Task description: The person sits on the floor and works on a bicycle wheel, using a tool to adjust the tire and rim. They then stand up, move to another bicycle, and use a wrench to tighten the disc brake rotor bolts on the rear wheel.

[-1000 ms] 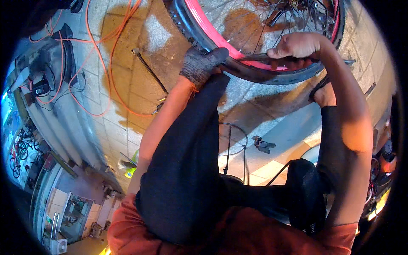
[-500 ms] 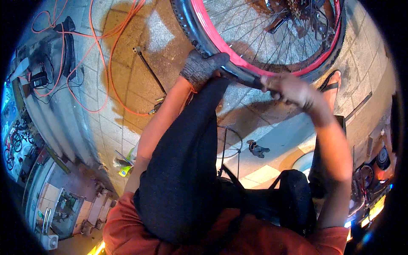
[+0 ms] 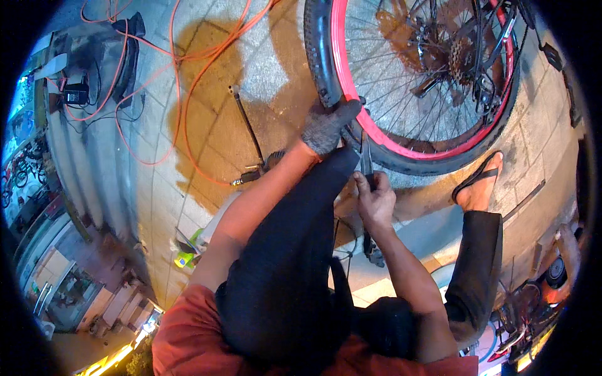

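A bicycle wheel with a pink-red rim (image 3: 392, 143) and a black knobby tyre (image 3: 321, 53) is in front of me. My left hand (image 3: 329, 128), in a dark grey glove, is closed around the tyre at its lower left, with the thumb over the rim. Bare and closed, my right hand (image 3: 377, 199) holds a flat metal tyre lever (image 3: 366, 160) just below the left hand. The lever's tip is up at the rim's edge; whether it sits under the tyre bead I cannot tell. My raised knee partly hides the tyre beside the left hand.
An air hose (image 3: 177, 94) in orange loops over the paving at the left, joined to an inflator gun (image 3: 254, 174) with a long dark tube. A black charger-like box (image 3: 75, 95) stands beyond it. My sandalled foot (image 3: 480, 182) is right of the wheel.
My right hand has moved left along the tyre, toward the left hand, and the metal lever now shows plainly. The wheel sits further right and lower in view as the camera shifts.
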Action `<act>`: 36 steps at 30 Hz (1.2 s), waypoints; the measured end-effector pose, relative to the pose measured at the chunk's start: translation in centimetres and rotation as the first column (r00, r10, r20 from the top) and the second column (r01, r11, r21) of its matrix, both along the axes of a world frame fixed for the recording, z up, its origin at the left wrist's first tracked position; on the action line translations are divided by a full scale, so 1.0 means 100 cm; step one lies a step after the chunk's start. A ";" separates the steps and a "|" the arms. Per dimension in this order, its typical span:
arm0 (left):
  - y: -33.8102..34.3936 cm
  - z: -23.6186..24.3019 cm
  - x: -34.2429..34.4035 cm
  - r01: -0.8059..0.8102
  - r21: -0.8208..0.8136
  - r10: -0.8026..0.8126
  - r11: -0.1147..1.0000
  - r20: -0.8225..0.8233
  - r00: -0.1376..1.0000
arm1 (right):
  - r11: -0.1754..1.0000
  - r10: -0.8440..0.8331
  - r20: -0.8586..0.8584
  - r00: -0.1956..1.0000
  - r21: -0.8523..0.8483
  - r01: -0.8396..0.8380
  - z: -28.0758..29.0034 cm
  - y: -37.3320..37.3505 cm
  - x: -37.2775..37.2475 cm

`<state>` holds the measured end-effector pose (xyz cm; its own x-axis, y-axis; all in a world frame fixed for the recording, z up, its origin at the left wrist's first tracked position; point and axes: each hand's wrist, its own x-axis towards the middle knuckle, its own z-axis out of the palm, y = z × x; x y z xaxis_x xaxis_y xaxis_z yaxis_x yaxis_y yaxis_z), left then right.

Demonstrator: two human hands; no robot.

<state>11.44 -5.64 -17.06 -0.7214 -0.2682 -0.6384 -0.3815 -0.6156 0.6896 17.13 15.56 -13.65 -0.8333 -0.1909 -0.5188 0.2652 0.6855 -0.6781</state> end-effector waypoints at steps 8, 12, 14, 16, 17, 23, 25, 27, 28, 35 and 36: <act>-0.011 0.021 -0.038 -0.117 0.048 0.113 0.992 0.071 0.991 | 0.993 0.032 -0.108 0.994 -0.109 -0.044 0.009 0.054 -0.027; -0.066 0.016 -0.069 -0.058 -0.025 0.057 0.998 -0.022 0.998 | 0.979 0.190 0.085 0.978 0.051 -0.195 0.050 0.069 -0.057; -0.075 0.013 -0.071 -0.131 -0.111 0.109 0.985 -0.188 0.976 | 0.979 0.202 0.115 0.973 -0.004 -0.203 0.051 0.074 -0.068; -0.055 0.023 -0.050 -0.059 -0.094 0.047 0.994 -0.125 0.991 | 0.922 0.383 0.099 0.919 0.014 -0.386 0.048 0.083 -0.071; -0.042 0.028 -0.036 -0.009 -0.171 -0.008 0.985 -0.097 0.995 | 0.883 0.466 0.088 0.881 0.026 -0.469 0.044 0.087 -0.070; 0.014 0.017 0.001 0.131 -0.133 -0.107 0.982 0.175 0.979 | 0.906 0.422 0.076 0.903 -0.075 -0.417 0.035 0.082 -0.047; 0.010 0.017 0.000 0.235 -0.246 -0.183 0.940 0.217 0.959 | 0.929 0.361 0.046 0.931 -0.105 -0.355 0.036 0.076 -0.059; 0.006 0.022 -0.001 0.276 -0.299 -0.216 0.914 0.218 0.952 | 0.914 0.405 0.037 0.914 -0.009 -0.405 0.042 0.076 -0.076; 0.002 0.015 0.000 0.279 -0.301 -0.229 0.912 0.193 0.954 | 0.901 0.431 0.035 0.902 0.042 -0.432 0.046 0.077 -0.086; -0.012 0.020 -0.007 0.025 -0.198 0.005 0.980 0.151 0.988 | 0.823 0.557 0.000 0.830 0.128 -0.553 0.050 0.071 -0.157; -0.015 0.013 -0.002 0.199 -0.462 -0.134 0.864 0.169 0.976 | 0.802 0.585 -0.017 0.811 0.165 -0.574 0.048 0.064 -0.163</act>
<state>11.20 -7.09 -15.72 -0.7041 -0.4446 -0.5537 -0.5529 -0.1459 0.8204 0.85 21.96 -8.89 -0.6232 -0.5757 -0.5293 -0.2531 0.7888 -0.5601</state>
